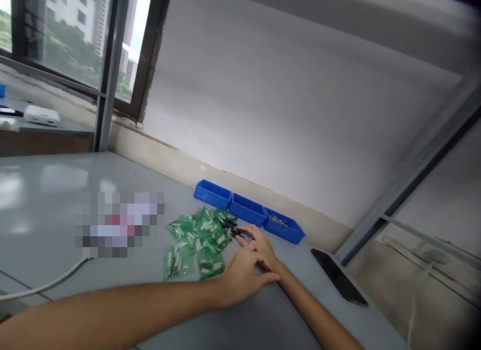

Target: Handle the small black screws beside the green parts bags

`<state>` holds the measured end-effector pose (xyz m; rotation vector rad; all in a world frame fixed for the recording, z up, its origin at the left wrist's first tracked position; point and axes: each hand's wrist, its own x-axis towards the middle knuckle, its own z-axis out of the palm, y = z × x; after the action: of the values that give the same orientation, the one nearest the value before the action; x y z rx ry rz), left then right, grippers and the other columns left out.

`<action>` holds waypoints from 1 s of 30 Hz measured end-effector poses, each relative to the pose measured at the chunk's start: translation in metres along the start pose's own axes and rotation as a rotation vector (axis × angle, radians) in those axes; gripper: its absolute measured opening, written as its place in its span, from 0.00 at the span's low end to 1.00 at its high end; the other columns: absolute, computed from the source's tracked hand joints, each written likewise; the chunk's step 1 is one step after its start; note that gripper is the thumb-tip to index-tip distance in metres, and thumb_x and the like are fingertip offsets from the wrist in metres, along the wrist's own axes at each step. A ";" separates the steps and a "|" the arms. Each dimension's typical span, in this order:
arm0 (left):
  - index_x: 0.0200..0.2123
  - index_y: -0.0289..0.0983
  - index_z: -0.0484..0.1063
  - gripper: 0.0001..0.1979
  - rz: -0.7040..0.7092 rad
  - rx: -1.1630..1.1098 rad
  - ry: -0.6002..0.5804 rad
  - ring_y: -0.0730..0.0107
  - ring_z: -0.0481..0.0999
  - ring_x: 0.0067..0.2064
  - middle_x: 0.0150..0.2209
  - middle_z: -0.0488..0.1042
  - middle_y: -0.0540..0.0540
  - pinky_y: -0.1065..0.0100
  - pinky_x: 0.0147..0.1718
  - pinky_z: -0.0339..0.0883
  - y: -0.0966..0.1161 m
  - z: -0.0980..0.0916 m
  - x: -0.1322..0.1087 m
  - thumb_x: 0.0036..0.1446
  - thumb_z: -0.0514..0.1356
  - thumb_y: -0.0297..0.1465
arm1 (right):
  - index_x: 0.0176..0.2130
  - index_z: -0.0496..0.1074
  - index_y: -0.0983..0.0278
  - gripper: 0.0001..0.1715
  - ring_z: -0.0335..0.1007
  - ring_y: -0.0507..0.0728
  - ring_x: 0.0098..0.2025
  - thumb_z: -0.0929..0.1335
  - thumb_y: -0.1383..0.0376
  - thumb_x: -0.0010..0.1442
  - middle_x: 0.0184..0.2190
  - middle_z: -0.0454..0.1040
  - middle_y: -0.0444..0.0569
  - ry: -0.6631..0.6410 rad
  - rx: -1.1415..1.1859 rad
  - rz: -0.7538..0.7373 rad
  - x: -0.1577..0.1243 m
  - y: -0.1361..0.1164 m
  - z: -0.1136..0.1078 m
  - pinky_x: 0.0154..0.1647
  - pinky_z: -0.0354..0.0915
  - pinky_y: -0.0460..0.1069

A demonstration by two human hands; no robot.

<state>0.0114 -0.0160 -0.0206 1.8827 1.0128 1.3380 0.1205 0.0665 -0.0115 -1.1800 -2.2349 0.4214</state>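
A pile of small green plastic bags with metal parts inside lies on the grey table. My left hand reaches in from the lower left, its fingers curled, resting just right of the bags. My right hand comes in from the lower right, partly behind the left hand. Its fingers stretch toward a small black part at the edge of the pile and touch it. Whether it grips the part is unclear.
Three blue bins stand in a row by the wall behind the bags; the right one holds metal parts. A black phone lies at the table's right edge. A white cable runs off to the left. A window is at far left.
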 end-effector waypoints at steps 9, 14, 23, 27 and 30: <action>0.29 0.38 0.77 0.09 0.032 0.058 -0.020 0.71 0.69 0.29 0.31 0.73 0.48 0.70 0.29 0.61 -0.004 0.000 0.001 0.47 0.66 0.37 | 0.36 0.75 0.61 0.12 0.67 0.61 0.37 0.66 0.58 0.55 0.35 0.72 0.51 0.049 -0.034 0.012 0.001 0.010 0.006 0.39 0.62 0.54; 0.30 0.37 0.77 0.04 0.027 0.044 0.000 0.68 0.70 0.33 0.32 0.73 0.47 0.69 0.35 0.62 -0.002 -0.001 0.002 0.53 0.62 0.31 | 0.36 0.76 0.61 0.15 0.69 0.59 0.36 0.66 0.56 0.54 0.35 0.74 0.50 0.041 -0.005 0.056 0.003 0.016 0.007 0.37 0.63 0.52; 0.28 0.36 0.76 0.03 -0.015 0.016 0.064 0.69 0.69 0.31 0.33 0.73 0.46 0.69 0.31 0.62 0.005 -0.005 0.004 0.50 0.62 0.29 | 0.38 0.77 0.65 0.19 0.71 0.57 0.33 0.67 0.56 0.52 0.34 0.77 0.52 0.114 0.231 0.078 0.006 0.032 0.011 0.34 0.65 0.51; 0.27 0.36 0.76 0.04 -0.033 -0.005 0.069 0.72 0.66 0.28 0.31 0.71 0.48 0.71 0.28 0.60 0.005 -0.006 0.005 0.49 0.63 0.31 | 0.36 0.77 0.68 0.22 0.71 0.56 0.28 0.70 0.54 0.47 0.32 0.78 0.54 0.149 0.375 0.146 0.008 0.034 0.011 0.28 0.66 0.49; 0.27 0.36 0.76 0.06 -0.046 0.016 0.081 0.72 0.66 0.28 0.29 0.70 0.48 0.70 0.29 0.60 0.003 -0.006 0.006 0.50 0.62 0.32 | 0.34 0.77 0.69 0.23 0.72 0.56 0.29 0.72 0.54 0.43 0.31 0.78 0.55 0.193 0.480 0.198 0.009 0.035 0.009 0.26 0.65 0.48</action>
<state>0.0075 -0.0127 -0.0133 1.8185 1.1041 1.3926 0.1337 0.0936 -0.0341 -1.1248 -1.7266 0.8328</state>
